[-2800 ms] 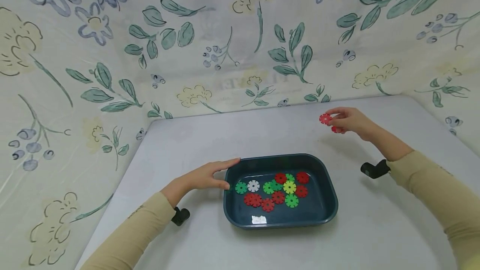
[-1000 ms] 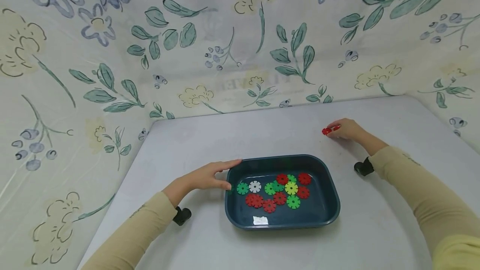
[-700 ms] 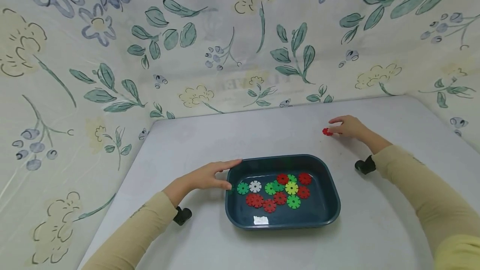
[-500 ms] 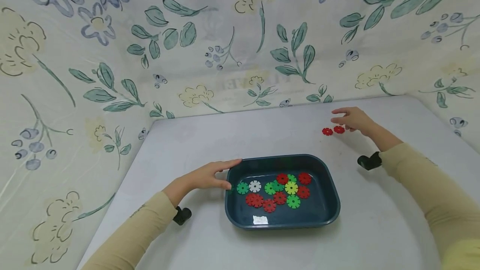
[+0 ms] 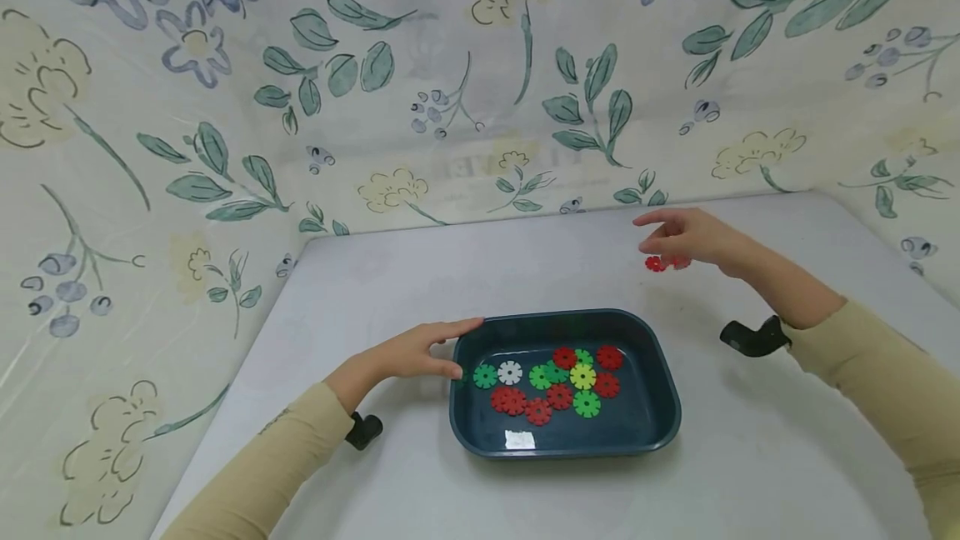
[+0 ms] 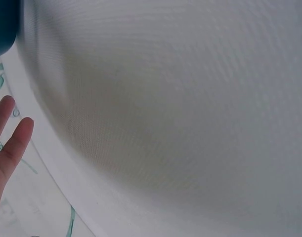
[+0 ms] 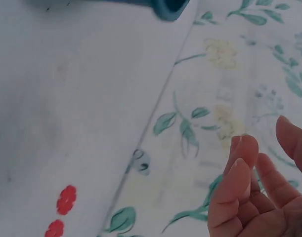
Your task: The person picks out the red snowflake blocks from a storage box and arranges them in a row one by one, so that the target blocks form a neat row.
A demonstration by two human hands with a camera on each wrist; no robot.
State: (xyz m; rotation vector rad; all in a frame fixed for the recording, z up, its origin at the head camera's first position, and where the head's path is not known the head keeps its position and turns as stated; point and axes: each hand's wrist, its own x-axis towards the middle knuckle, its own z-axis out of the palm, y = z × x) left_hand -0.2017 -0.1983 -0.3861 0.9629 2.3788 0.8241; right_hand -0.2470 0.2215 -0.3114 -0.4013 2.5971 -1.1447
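Note:
My left hand point(image 5: 408, 352) touches the left rim of a dark blue tray point(image 5: 465, 432), its fingers straight; in the left wrist view only a few fingers point(image 6: 15, 145) show at the left edge. Inside the tray lie several notched plastic discs: red ones point(image 5: 538, 412), green ones point(image 5: 587, 403), a yellow one point(image 5: 582, 376) and a white one point(image 5: 510, 372). Beyond the tray, my right hand point(image 5: 701, 236) hovers over two red discs on the table, holding nothing, fingers loosely bent. One red disc point(image 5: 655, 263) shows plainly; the hand partly hides the other. Both discs point(image 7: 66, 200) appear in the right wrist view.
The white table point(image 5: 390, 282) ends at a floral-patterned cloth point(image 5: 450, 148) hanging behind it and along the sides. A black wrist camera point(image 5: 753, 337) juts below the right forearm, another black camera point(image 5: 365, 432) below the left.
Two red discs held by my right hand now lie side by side on the table. The right hand has let go and risen above them. My left hand stays at the tray.

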